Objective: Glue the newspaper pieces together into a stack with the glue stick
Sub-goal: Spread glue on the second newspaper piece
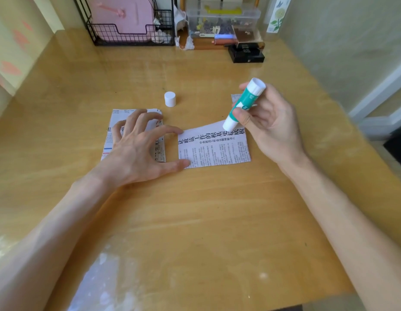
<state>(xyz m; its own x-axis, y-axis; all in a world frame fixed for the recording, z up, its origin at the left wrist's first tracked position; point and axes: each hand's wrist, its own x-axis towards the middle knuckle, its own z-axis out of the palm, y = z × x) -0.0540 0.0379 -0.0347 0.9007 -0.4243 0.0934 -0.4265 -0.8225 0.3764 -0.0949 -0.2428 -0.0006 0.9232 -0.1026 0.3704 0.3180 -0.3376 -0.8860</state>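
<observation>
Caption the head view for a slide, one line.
Right hand holds the uncapped glue stick tip-down at a newspaper piece, left hand steadying its edge; white cap stands behind.

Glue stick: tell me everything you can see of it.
The glue stick is a plastic-looking tube with a teal body bearing white print, and both ends are white. Its white cap is off and stands apart on the table. The right hand grips it round the middle, thumb in front. It is tilted, base up, working end down at the far right corner of the newspaper piece. Whether the tip touches the paper cannot be told.
</observation>
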